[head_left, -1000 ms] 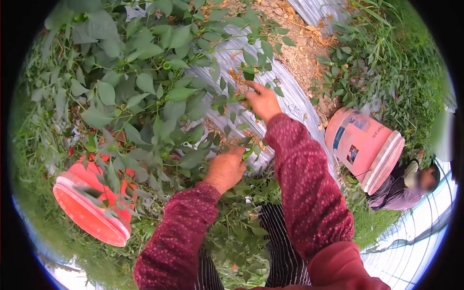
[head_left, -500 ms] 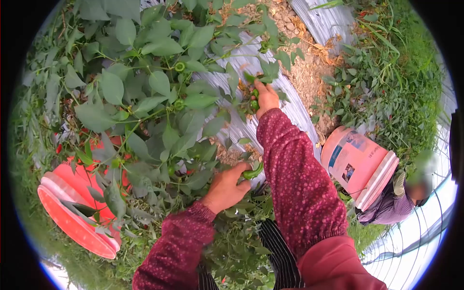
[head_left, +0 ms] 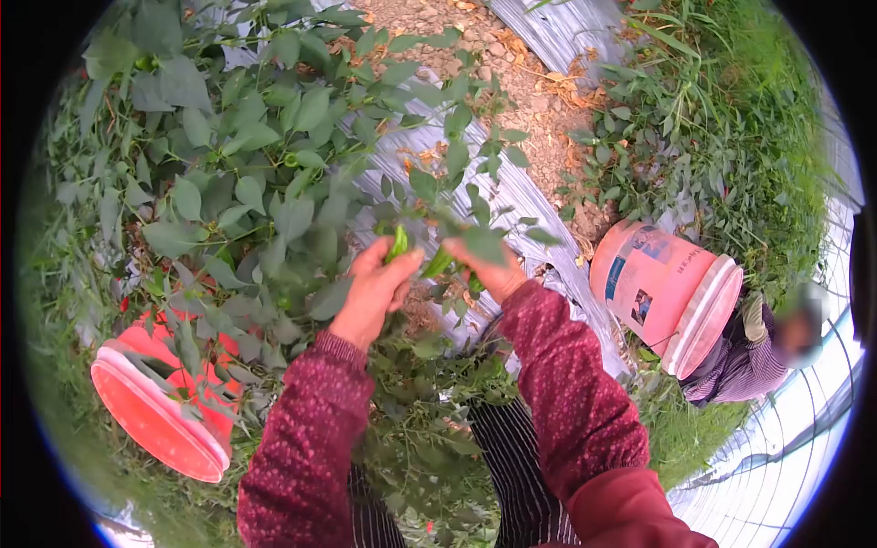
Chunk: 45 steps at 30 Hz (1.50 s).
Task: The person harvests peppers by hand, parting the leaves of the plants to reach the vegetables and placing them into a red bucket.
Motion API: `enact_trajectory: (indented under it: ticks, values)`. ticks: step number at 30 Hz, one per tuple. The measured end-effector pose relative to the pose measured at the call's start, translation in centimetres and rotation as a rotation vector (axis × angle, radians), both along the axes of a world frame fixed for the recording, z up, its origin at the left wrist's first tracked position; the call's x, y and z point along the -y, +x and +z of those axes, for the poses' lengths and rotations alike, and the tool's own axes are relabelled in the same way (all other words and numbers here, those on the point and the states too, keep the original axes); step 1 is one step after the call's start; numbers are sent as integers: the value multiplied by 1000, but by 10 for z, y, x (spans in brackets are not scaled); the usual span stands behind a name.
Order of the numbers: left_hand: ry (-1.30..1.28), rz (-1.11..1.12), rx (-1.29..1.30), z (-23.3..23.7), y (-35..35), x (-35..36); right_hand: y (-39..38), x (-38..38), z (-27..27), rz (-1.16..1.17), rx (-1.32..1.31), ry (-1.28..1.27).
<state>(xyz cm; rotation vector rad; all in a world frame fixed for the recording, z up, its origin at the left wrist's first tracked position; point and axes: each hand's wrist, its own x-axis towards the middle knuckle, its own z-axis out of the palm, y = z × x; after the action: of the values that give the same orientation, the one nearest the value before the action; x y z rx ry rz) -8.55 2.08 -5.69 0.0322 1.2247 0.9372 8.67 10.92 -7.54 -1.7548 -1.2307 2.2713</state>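
Note:
My left hand (head_left: 373, 285) is closed on a green pepper (head_left: 398, 243), which sticks up between thumb and fingers. Close beside it, my right hand (head_left: 496, 272) has its fingers curled around green peppers; one pepper (head_left: 438, 264) points out toward the left hand, and a bit of another shows lower down. A blurred leaf (head_left: 482, 245) covers part of the right fingers. Both hands are among the leafy stems of a pepper plant (head_left: 274, 164), above silvery plastic sheeting (head_left: 498, 187).
A red bucket (head_left: 164, 402) lies tilted among the leaves at left. To the right, a pink bucket (head_left: 653, 283) with a label stands near a person (head_left: 740, 361) in a striped top. Bare soil (head_left: 493, 91) runs between the plant rows.
My right hand has come down and toward me, away from the stems. My left hand has risen and moved left with its pepper, so the hands are now nearly level.

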Motion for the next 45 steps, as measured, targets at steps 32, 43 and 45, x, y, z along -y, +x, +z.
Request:
enact_trajectory:
  ticks: [32,43,45]
  values:
    - [116,125,-70,166,-33,48,-48,90,156,-704,-741,-516]
    - [-127,-43,-377,240,-135,173,-172,142,226,-210,-425,-598]
    - [-205,31,-515,254,-171,206,-212,170,232,14,-468,-654]
